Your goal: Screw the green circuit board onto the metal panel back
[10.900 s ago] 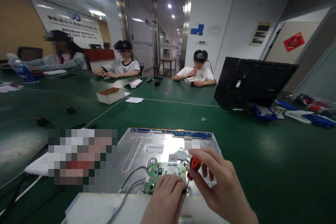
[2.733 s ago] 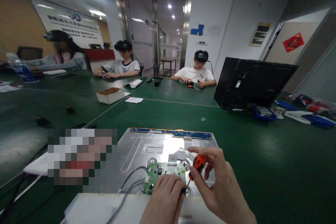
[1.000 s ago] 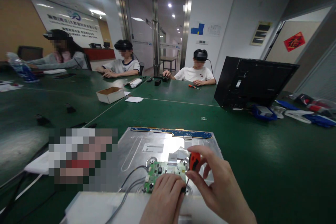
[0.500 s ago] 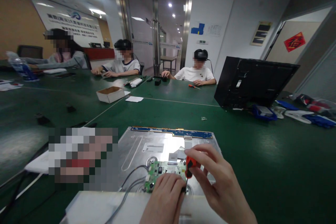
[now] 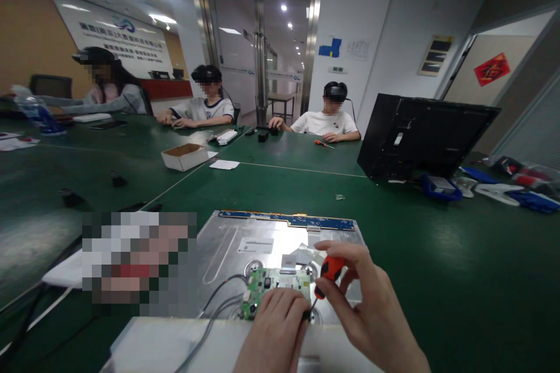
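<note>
A red-and-black screwdriver (image 5: 331,268) is held in the fingers of my right hand (image 5: 371,309), tilted with its thin shaft pointing down to the left. The tip reaches the lower right corner of a green circuit board (image 5: 280,281), close to my left fingers. My left hand (image 5: 280,326) is closed over the board's near edge, fingers together; what lies beneath the fingertips is hidden. Under the board is a metal display panel (image 5: 223,245) with a blue strip board (image 5: 262,218) along its far edge. Grey and black cables (image 5: 214,303) run from the board's left side.
A white open box (image 5: 184,158) stands beyond the panel. At the right is a black monitor housing (image 5: 424,134). Left of the panel lies a partly blurred white packet (image 5: 65,268) beside dark cables. Several people sit across the green table (image 5: 459,262); another screwdriver (image 5: 322,143) lies near one.
My right hand has shifted slightly right, and the screwdriver handle now leans further right, while its tip stays near the same corner. My left hand has stayed in place.
</note>
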A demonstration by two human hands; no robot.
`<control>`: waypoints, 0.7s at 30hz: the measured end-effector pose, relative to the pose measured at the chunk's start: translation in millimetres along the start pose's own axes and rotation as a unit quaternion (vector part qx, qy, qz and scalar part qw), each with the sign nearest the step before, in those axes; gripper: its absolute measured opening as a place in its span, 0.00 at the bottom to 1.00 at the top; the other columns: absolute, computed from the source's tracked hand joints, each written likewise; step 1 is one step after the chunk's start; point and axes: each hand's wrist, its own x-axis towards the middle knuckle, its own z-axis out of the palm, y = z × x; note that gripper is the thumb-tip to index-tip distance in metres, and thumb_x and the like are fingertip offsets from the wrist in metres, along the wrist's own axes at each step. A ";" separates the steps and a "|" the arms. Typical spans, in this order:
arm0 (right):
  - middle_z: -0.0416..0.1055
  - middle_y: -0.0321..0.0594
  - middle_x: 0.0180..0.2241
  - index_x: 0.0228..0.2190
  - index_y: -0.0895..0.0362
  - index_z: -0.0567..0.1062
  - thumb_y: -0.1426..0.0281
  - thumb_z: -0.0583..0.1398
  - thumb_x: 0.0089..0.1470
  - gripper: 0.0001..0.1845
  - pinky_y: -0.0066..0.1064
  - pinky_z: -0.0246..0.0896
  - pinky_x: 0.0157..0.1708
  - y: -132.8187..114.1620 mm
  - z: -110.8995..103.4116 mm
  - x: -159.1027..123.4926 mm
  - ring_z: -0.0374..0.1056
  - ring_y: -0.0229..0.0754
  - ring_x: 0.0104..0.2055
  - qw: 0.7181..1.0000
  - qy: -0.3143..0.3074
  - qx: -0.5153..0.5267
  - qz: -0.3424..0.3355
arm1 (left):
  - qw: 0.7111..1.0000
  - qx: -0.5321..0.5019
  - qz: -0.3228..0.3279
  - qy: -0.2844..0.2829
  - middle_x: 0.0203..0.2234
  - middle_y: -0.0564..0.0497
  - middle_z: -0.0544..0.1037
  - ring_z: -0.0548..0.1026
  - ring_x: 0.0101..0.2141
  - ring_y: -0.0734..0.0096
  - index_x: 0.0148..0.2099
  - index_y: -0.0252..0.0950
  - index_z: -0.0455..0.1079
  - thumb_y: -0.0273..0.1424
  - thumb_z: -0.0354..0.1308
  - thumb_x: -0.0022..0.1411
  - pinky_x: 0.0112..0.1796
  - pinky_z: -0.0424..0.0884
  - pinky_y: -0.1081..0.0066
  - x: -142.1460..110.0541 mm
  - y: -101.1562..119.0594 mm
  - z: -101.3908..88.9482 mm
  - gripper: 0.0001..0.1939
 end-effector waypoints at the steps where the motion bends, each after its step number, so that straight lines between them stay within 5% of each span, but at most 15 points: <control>1: 0.69 0.42 0.49 0.49 0.49 0.63 0.75 0.55 0.59 0.18 0.29 0.68 0.33 -2.4 -1.7 1.4 0.70 0.39 0.38 1.000 -0.016 0.011 -0.012 | 1.000 0.000 0.002 -0.004 0.40 0.46 0.74 0.71 0.42 0.58 0.44 0.38 0.65 0.20 0.46 0.63 0.46 0.67 0.57 0.3 0.2 -1.0 0.12; 5: 0.66 0.40 0.52 0.51 0.47 0.65 0.78 0.51 0.61 0.20 0.30 0.67 0.42 -7.8 -5.8 5.4 0.66 0.41 0.51 0.997 -0.068 0.025 -0.040 | 1.000 0.004 0.012 -0.012 0.40 0.47 0.74 0.71 0.42 0.58 0.45 0.38 0.65 0.20 0.46 0.63 0.46 0.67 0.58 0.5 0.1 -2.1 0.12; 13: 0.71 0.41 0.45 0.49 0.48 0.60 0.74 0.57 0.57 0.19 0.32 0.70 0.31 6.1 5.0 -3.7 0.70 0.37 0.30 0.999 0.001 0.025 0.038 | 1.000 0.009 0.002 0.008 0.39 0.47 0.74 0.71 0.41 0.58 0.44 0.38 0.65 0.20 0.45 0.62 0.44 0.67 0.58 -0.7 0.5 2.0 0.13; 21: 0.63 0.43 0.58 0.50 0.47 0.62 0.76 0.55 0.59 0.19 0.33 0.69 0.39 2.5 -0.7 -3.1 0.71 0.40 0.42 0.997 -0.041 0.059 0.010 | 0.999 0.019 0.021 -0.014 0.39 0.47 0.74 0.72 0.41 0.59 0.45 0.38 0.65 0.20 0.47 0.63 0.44 0.68 0.60 0.3 -2.3 -1.9 0.12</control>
